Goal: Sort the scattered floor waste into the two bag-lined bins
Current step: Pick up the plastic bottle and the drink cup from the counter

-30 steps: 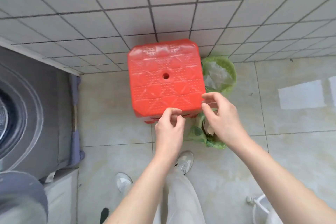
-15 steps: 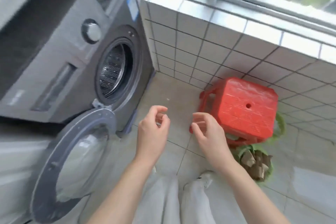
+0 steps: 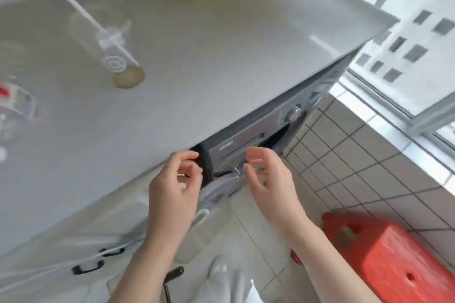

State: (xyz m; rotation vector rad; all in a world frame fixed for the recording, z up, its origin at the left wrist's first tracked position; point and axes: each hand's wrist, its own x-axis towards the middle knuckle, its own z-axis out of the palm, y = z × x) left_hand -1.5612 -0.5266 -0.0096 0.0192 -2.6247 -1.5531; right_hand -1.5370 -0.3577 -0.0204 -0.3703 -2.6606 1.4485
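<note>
Both hands empty, raised in front of the washing machine.

The fingers (image 3: 189,155) of the left hand (image 3: 172,194) and right hand (image 3: 268,179) curl loosely, spread, holding nothing. Behind them sits the grey washing machine (image 3: 258,138) under the counter (image 3: 172,61); the red stool (image 3: 389,261) stands on the tiled floor (image 3: 248,224) to the right. Neither bins nor floor waste are in view, so the risk is lost time, or a knock against the counter edge, while looking away from the work.
</note>
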